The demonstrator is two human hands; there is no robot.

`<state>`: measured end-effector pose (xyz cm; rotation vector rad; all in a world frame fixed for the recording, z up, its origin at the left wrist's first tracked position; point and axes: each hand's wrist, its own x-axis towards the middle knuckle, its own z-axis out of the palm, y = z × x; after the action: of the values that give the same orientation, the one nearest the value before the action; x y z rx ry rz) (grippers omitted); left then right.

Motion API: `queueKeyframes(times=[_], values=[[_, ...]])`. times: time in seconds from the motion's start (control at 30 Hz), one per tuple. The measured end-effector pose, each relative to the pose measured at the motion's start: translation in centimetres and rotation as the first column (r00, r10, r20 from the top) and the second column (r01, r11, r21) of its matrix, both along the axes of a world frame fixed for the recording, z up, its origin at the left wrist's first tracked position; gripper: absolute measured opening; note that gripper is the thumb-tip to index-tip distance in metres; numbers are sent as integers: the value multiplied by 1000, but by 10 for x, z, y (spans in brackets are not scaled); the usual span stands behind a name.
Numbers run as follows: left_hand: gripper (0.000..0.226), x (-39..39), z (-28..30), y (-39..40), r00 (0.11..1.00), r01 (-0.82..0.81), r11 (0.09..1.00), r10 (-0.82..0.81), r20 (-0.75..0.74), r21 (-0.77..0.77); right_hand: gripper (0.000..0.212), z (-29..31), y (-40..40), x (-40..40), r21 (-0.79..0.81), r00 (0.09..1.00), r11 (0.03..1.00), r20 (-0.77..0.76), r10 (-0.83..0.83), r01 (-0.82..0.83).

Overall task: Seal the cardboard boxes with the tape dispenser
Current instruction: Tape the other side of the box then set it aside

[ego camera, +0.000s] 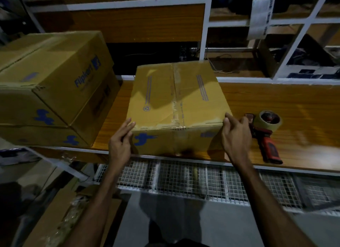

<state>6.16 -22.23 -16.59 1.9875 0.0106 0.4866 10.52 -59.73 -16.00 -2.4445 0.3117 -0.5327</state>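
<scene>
A closed cardboard box point(176, 103) with blue print sits on the wooden table point(276, 107), tape running along its centre seam. My left hand point(120, 142) touches the box's near left corner with fairly straight fingers. My right hand point(235, 134) rests at the near right corner, fingertips on the top edge. A red-handled tape dispenser point(266, 134) with a roll of brown tape lies on the table just right of my right hand, untouched.
Two stacked cardboard boxes point(55, 85) stand at the table's left. White-framed shelving point(206, 26) rises behind the table. A wire mesh rack point(184, 178) runs below the table's front edge. Flattened cardboard point(60, 215) lies on the floor at the lower left.
</scene>
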Motion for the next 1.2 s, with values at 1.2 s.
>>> queueKeyframes(times=[1.2], values=[[47, 19, 14, -135, 1000, 20, 837, -21, -4, 547, 40, -48, -151, 30, 589, 919, 797, -374, 126, 131]])
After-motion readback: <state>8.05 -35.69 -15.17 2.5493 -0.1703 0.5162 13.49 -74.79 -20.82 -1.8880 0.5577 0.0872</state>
